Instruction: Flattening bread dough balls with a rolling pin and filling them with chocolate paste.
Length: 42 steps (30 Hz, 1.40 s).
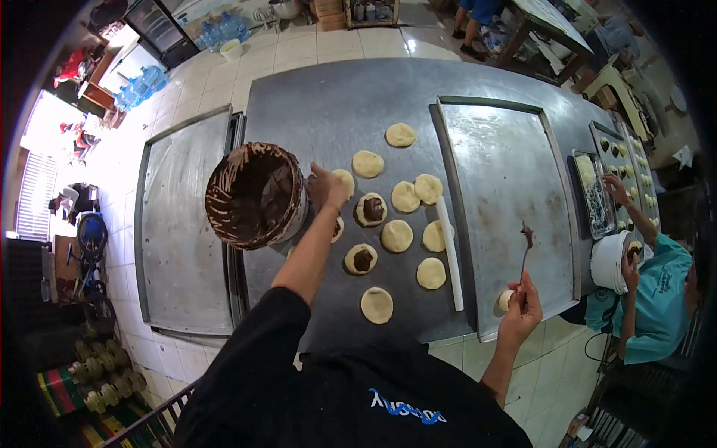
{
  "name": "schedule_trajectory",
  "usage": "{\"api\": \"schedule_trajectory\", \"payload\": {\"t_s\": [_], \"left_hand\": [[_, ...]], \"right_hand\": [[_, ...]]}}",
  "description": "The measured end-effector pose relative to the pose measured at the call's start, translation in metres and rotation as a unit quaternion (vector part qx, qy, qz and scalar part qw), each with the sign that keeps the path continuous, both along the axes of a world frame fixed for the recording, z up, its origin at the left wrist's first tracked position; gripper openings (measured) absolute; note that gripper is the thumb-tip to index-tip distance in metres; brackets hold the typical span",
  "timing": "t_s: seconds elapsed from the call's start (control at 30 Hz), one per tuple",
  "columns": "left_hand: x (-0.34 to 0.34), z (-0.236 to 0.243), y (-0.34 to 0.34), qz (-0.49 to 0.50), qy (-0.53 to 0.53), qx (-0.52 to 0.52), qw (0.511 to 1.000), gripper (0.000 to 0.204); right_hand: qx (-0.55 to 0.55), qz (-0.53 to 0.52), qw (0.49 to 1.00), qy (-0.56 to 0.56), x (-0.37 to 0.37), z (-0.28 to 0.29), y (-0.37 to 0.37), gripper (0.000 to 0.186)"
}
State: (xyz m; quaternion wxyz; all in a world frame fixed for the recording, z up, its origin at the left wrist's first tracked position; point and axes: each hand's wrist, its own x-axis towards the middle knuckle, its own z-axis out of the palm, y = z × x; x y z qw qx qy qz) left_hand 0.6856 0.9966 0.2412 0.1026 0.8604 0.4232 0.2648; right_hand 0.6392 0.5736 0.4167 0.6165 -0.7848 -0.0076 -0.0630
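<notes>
My left hand (pixel 327 188) reaches over the steel table, its fingers closed at the edge of a flat dough disc (pixel 344 181) that it partly covers. A tub (pixel 254 196) smeared with chocolate filling stands just left of that hand. Held upright in my right hand (pixel 520 312) is a spoon (pixel 526 250) with chocolate on its tip. Beside those fingers, over the tray's near end, is a small pale dough piece (pixel 505 300). Two discs carry chocolate dollops: one disc (pixel 371 210) in the middle, another (pixel 361 259) nearer me. Several plain discs (pixel 396 236) lie around them.
A white rolling pin (pixel 450 254) lies along the left edge of a metal tray (pixel 508 187). Stacked trays (pixel 187 224) are at the left. At the right, a co-worker in a teal shirt (pixel 661 299) handles dough beside a white bucket (pixel 609 263) and filled trays (pixel 618 160).
</notes>
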Motion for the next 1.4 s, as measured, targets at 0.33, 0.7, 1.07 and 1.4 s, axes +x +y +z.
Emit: {"api": "schedule_trajectory", "payload": {"t_s": [0.33, 0.7, 1.07, 1.4], "left_hand": [[-0.158, 0.141, -0.067, -0.137, -0.347, -0.799, 0.471, 0.031], [-0.332, 0.108, -0.029, 0.159, -0.395, -0.768, 0.478, 0.042], [-0.326, 0.117, 0.036, 0.135, -0.487, -0.629, 0.59, 0.035], [-0.276, 0.172, 0.024, -0.015, -0.604, -0.639, 0.476, 0.05]], "right_hand": [[-0.077, 0.308, 0.948, 0.004, 0.041, 0.064, 0.174, 0.03], [-0.554, 0.689, 0.389, -0.259, 0.011, 0.048, 0.434, 0.016], [-0.338, 0.686, 0.63, -0.136, -0.019, 0.048, 0.394, 0.032], [-0.044, 0.559, 0.825, 0.069, -0.07, 0.056, 0.305, 0.036]]}}
